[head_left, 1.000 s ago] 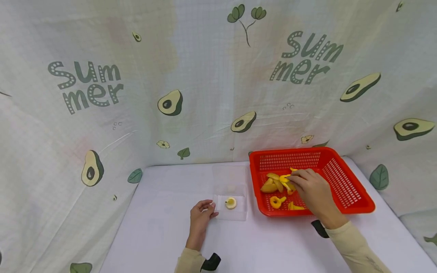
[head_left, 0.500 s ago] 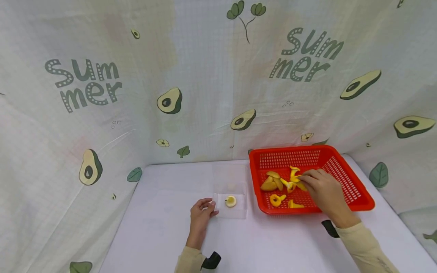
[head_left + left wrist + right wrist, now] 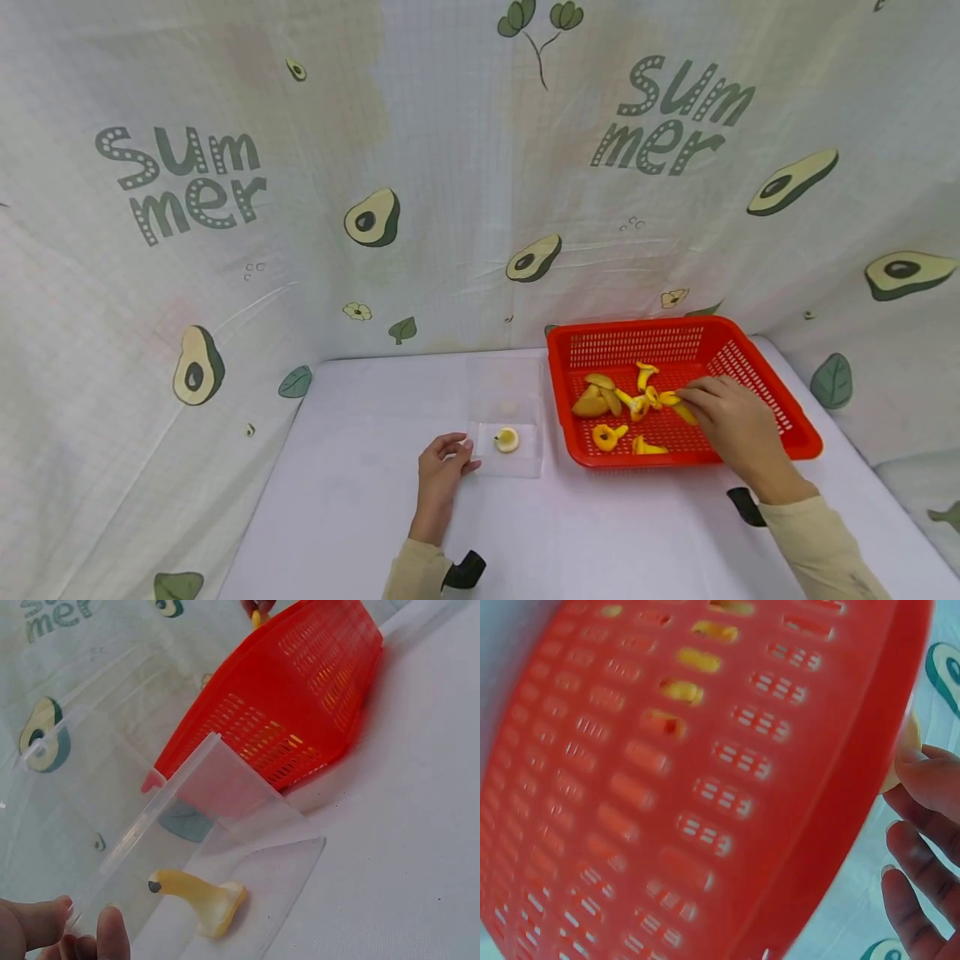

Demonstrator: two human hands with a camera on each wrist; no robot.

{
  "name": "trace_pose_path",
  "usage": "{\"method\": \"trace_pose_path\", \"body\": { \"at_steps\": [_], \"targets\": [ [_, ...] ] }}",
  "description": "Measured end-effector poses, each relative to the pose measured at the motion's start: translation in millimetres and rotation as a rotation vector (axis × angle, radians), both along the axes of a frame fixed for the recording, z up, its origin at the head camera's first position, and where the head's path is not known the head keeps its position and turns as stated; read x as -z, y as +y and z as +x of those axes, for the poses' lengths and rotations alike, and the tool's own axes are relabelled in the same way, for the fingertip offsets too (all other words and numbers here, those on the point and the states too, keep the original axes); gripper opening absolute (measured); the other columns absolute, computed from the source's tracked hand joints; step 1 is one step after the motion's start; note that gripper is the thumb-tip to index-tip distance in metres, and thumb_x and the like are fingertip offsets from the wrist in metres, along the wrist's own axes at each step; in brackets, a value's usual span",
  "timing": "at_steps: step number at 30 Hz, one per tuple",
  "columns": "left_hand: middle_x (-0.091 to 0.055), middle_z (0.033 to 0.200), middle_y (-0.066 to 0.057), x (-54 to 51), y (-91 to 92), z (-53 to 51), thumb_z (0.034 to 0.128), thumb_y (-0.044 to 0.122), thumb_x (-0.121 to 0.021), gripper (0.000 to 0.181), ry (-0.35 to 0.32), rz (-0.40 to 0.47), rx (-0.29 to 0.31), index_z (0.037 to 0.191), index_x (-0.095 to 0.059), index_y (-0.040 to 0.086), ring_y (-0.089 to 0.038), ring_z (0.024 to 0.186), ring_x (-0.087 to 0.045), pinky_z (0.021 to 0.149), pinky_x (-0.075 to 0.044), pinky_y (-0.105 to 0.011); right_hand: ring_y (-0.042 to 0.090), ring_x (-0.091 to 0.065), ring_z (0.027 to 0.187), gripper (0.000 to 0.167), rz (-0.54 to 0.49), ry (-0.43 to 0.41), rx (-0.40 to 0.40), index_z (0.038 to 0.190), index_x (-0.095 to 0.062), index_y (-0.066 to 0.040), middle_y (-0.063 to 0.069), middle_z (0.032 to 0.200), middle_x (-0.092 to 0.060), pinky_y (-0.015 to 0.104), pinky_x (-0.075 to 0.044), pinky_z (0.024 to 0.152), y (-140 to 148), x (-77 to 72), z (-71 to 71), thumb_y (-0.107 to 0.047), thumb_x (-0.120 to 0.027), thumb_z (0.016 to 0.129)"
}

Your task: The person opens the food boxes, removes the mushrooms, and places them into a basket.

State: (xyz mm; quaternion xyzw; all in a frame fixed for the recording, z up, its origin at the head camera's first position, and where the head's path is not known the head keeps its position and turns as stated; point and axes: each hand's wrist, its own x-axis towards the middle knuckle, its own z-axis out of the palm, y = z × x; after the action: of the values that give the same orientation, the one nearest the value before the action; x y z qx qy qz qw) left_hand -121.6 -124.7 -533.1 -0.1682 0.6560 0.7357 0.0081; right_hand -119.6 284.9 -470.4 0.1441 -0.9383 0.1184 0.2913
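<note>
My left hand (image 3: 441,471) pinches the left edge of a clear plastic box (image 3: 525,467) on the white table, its lid standing open. Inside the box lies one small yellow mushroom (image 3: 199,900) with a dark stem tip. My right hand (image 3: 738,425) is over the red basket (image 3: 757,454), pinching a yellow mushroom (image 3: 670,399) between thumb and fingertips. In the right wrist view this held mushroom (image 3: 891,780) shows partly behind the basket rim. Several yellow chanterelle-like mushrooms (image 3: 609,437) and a cluster of brownish ones (image 3: 590,402) lie on the basket floor.
The basket stands to the right of the box, near the back of the white table (image 3: 360,500). A printed cloth (image 3: 450,167) with avocados and lettering hangs behind and at both sides.
My right hand has moved right and slightly nearer to me over the basket, with a yellow mushroom in its fingertips. More mushrooms have come into sight. My left hand stays at the box.
</note>
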Motion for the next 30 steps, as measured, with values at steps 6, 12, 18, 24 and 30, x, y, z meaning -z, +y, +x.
{"method": "trace_pose_path", "body": {
  "at_steps": [6,12,18,24,30],
  "targets": [
    [-0.057,0.09,-0.005,0.2,-0.7,0.3,0.098,-0.003,-0.071,0.033,0.0,0.003,0.001,0.126,-0.059,-0.015,-0.012,0.069,-0.065,0.069,-0.066,-0.026,0.036,-0.067,0.092,0.038,0.002,0.004,0.005,0.103,-0.081,0.0,0.015,0.097,-0.076,0.059,-0.063,0.078,8.1,-0.2,0.9,0.0,-0.095,0.068],
    [-0.058,0.09,-0.005,1.3,-0.3,1.6,0.0975,-0.004,-0.072,0.032,-0.004,0.001,-0.006,0.125,-0.06,-0.015,-0.013,0.071,-0.064,0.069,-0.066,-0.027,0.037,-0.067,0.089,0.037,0.016,-0.006,-0.01,0.101,-0.081,0.001,0.016,0.096,-0.076,0.059,-0.063,0.077,11.7,0.7,1.6,0.0,-0.095,0.067],
    [-0.057,0.09,-0.005,2.0,-0.1,2.2,0.0978,-0.005,-0.071,0.032,-0.002,0.004,-0.006,0.126,-0.06,-0.016,-0.013,0.07,-0.065,0.069,-0.066,-0.026,0.037,-0.067,0.088,0.035,0.042,-0.042,-0.004,0.1,-0.081,-0.001,0.016,0.097,-0.076,0.059,-0.063,0.075,11.8,1.7,1.9,-0.003,-0.096,0.068],
    [-0.057,0.091,-0.006,3.2,-0.4,1.0,0.0979,-0.004,-0.071,0.032,-0.005,0.0,-0.007,0.126,-0.06,-0.015,-0.012,0.07,-0.064,0.069,-0.066,-0.026,0.038,-0.068,0.093,0.038,0.081,-0.067,-0.024,0.1,-0.082,-0.003,0.015,0.098,-0.076,0.06,-0.063,0.079,11.0,1.5,2.2,-0.001,-0.097,0.065],
    [-0.058,0.091,-0.005,0.7,-0.2,0.8,0.0978,-0.004,-0.071,0.032,-0.003,0.001,-0.005,0.126,-0.06,-0.015,-0.013,0.071,-0.063,0.069,-0.066,-0.027,0.035,-0.069,0.087,0.04,0.1,-0.026,-0.084,0.1,-0.082,-0.002,0.013,0.096,-0.075,0.055,-0.065,0.074,3.9,0.4,2.8,0.001,-0.097,0.063]
  ]
}}
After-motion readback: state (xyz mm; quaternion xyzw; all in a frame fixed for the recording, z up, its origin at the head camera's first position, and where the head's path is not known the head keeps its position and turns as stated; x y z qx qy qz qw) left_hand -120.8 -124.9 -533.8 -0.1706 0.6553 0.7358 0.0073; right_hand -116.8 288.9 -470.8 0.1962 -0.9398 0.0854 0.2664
